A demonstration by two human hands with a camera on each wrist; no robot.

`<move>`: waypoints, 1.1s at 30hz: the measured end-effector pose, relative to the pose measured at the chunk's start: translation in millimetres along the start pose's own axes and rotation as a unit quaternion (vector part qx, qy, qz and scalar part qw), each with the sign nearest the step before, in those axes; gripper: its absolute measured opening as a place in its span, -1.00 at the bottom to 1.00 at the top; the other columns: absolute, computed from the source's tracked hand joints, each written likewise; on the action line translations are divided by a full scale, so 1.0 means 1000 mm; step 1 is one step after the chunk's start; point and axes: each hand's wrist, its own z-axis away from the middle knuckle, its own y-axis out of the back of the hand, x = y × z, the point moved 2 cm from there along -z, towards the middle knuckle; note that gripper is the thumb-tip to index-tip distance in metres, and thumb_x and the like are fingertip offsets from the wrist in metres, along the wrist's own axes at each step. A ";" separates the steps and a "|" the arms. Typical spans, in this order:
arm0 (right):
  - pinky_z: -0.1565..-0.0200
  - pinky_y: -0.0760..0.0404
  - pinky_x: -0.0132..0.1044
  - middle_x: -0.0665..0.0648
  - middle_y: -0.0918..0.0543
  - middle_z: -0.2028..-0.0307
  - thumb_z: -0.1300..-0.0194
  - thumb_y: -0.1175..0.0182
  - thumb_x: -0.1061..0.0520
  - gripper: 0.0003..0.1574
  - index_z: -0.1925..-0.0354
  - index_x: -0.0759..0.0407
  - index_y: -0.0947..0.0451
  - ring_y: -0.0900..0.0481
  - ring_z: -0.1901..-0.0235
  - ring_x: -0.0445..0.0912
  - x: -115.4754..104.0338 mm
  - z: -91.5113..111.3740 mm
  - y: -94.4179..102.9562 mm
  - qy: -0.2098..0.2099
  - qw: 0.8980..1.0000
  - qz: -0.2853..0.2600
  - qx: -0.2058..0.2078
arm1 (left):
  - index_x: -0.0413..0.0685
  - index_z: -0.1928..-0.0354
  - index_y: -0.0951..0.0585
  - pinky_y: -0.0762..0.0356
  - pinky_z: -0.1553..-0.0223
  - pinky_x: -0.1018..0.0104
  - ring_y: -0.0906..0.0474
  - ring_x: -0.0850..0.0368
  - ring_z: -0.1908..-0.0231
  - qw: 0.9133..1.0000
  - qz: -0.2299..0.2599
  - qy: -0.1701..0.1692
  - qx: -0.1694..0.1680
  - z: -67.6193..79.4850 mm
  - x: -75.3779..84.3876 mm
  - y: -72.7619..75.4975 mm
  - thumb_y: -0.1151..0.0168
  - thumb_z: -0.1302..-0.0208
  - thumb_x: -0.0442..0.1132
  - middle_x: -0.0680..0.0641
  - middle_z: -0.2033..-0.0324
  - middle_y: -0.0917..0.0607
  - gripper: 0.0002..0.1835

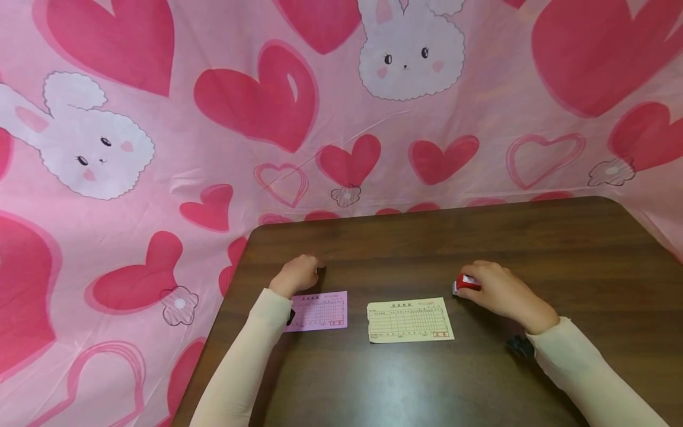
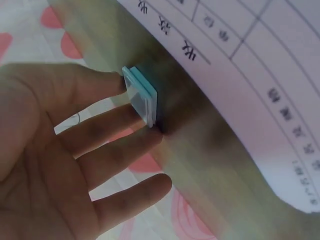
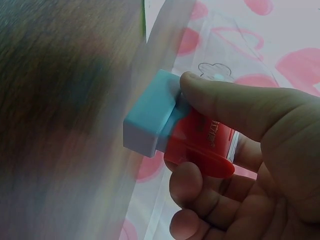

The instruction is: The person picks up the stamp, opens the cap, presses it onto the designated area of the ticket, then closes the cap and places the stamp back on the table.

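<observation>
In the head view my left hand is just beyond the pink receipt slip, at the table's left. Its thumb and fingertips pinch a thin, square, clear-and-teal stamp cap, low over the table in the left wrist view. My right hand grips a red stamp right of the yellow receipt slip. In the right wrist view, the stamp's pale blue-white block faces the tabletop, with thumb and fingers on its red body. Both slips carry a small red boxed mark at lower right.
The slips lie side by side on a dark wood table. Behind and left of it hangs a pink cloth with hearts and rabbit faces. A black wrist device sits below the right wrist.
</observation>
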 end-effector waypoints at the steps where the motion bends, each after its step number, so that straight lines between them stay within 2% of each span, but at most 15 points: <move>1: 0.32 -0.73 -0.10 0.06 -0.69 0.31 -0.16 -0.61 0.11 -0.64 0.13 0.22 -0.72 -0.56 0.38 -0.11 0.000 0.000 0.000 0.001 1.000 0.000 0.000 | -0.12 -0.24 -0.72 -0.64 -0.11 -0.08 -0.67 -0.13 -0.15 1.000 0.001 0.001 -0.004 0.000 -0.001 0.000 -0.21 -0.40 -0.45 -0.21 -0.21 -0.71 -0.59; 5: 0.31 -0.74 -0.09 0.06 -0.69 0.31 -0.16 -0.61 0.12 -0.64 0.14 0.22 -0.72 -0.57 0.38 -0.11 0.000 0.000 0.000 0.002 1.000 -0.001 0.002 | -0.19 -0.24 -0.71 -0.64 -0.14 -0.07 -0.66 -0.13 -0.13 1.000 0.004 -0.003 -0.008 0.001 -0.001 -0.002 -0.34 -0.32 -0.45 -0.22 -0.20 -0.71 -0.56; 13: 0.32 -0.73 -0.12 0.05 -0.68 0.32 -0.16 -0.61 0.12 -0.64 0.14 0.22 -0.72 -0.56 0.39 -0.12 0.001 0.000 0.001 0.002 1.000 -0.003 -0.001 | -0.18 -0.13 -0.75 -0.69 -0.03 -0.07 -0.70 -0.16 -0.01 0.998 -0.016 -0.040 0.038 0.004 -0.001 -0.004 -0.39 -0.28 -0.51 -0.23 -0.01 -0.74 -0.62; 18: 0.34 -0.69 -0.19 0.02 -0.67 0.35 -0.15 -0.61 0.14 -0.68 0.17 0.21 -0.72 -0.54 0.41 -0.13 0.001 0.000 0.001 0.011 1.000 0.000 0.006 | -0.16 -0.21 -0.72 -0.68 -0.07 -0.06 -0.70 -0.14 -0.02 0.997 -0.005 -0.054 0.048 0.004 -0.002 -0.005 -0.45 -0.27 -0.44 -0.22 -0.05 -0.74 -0.56; 21: 0.35 -0.64 -0.22 0.01 -0.66 0.36 -0.15 -0.60 0.15 -0.70 0.20 0.19 -0.72 -0.54 0.42 -0.14 0.000 0.000 0.001 0.016 1.000 0.001 0.010 | -0.14 -0.26 -0.69 -0.69 -0.03 -0.05 -0.69 -0.11 0.05 0.995 -0.001 -0.074 0.067 0.004 -0.003 -0.006 -0.49 -0.25 -0.40 -0.22 -0.05 -0.73 -0.50; 25: 0.35 -0.63 -0.23 0.00 -0.66 0.37 -0.15 -0.61 0.13 -0.71 0.22 0.17 -0.71 -0.53 0.41 -0.14 -0.001 -0.001 0.001 0.013 1.000 -0.002 0.014 | -0.14 -0.28 -0.68 -0.70 0.07 -0.03 -0.66 -0.07 0.16 0.986 0.015 -0.115 0.122 0.004 0.000 -0.005 -0.48 -0.22 -0.38 -0.21 -0.03 -0.70 -0.46; 33: 0.41 -0.59 -0.30 -0.07 -0.65 0.41 -0.17 -0.61 0.09 -0.72 0.25 0.14 -0.71 -0.50 0.45 -0.18 -0.004 -0.001 0.003 0.023 0.999 -0.022 0.024 | -0.20 -0.31 -0.63 -0.72 0.12 -0.03 -0.71 -0.07 0.12 0.953 0.036 -0.167 0.249 0.007 0.015 0.001 -0.43 -0.21 -0.39 -0.20 -0.12 -0.67 -0.42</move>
